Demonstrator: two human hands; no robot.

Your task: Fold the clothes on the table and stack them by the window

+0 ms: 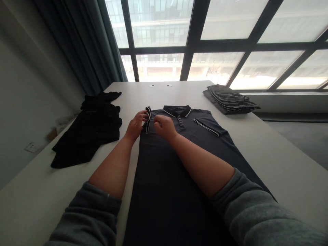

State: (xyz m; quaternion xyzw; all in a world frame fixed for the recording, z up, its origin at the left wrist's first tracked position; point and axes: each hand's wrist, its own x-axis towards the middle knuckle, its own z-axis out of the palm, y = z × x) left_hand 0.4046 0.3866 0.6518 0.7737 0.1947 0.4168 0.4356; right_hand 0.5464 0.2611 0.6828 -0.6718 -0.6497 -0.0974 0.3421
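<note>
A dark grey polo shirt (169,171) with white-trimmed collar and sleeves lies flat, front up, along the white table (269,150). Its left sleeve (148,119) is lifted and folded inward over the shoulder. My left hand (135,125) pinches the edge of that sleeve, fingers closed on the trimmed cuff. My right hand (164,127) is curled just right of it over the shirt's chest, fingers closed on the fabric near the same sleeve. The right sleeve (208,125) lies spread out flat.
A heap of black garments (89,128) lies at the table's left edge. A folded striped garment (229,99) sits at the far right corner. Two small round discs (160,85) lie near the far edge, below the large window. A curtain hangs at left.
</note>
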